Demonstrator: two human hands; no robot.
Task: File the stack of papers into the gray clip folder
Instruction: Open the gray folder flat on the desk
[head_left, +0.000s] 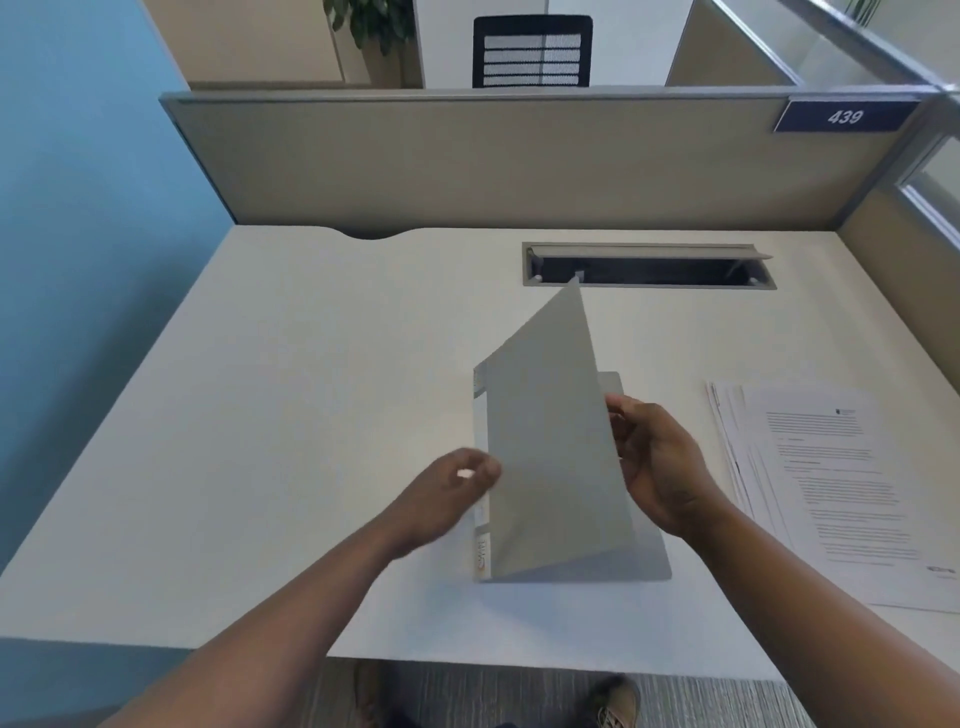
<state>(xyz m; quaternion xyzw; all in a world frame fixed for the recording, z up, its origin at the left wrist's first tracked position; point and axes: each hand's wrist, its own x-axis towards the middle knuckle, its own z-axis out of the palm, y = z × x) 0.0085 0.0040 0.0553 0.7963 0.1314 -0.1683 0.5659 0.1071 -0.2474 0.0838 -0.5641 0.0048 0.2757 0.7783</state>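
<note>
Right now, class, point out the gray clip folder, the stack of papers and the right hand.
gray clip folder (550, 441): head view, on its raised front cover.
stack of papers (831, 493): head view, on the printed top sheet.
right hand (657, 462): head view, on its back.

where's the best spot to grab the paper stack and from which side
Probably its near left edge, coming from the left with the right hand. The paper stack lies flat and fanned on the desk, right of the gray folder; its right side runs out of view.
</note>
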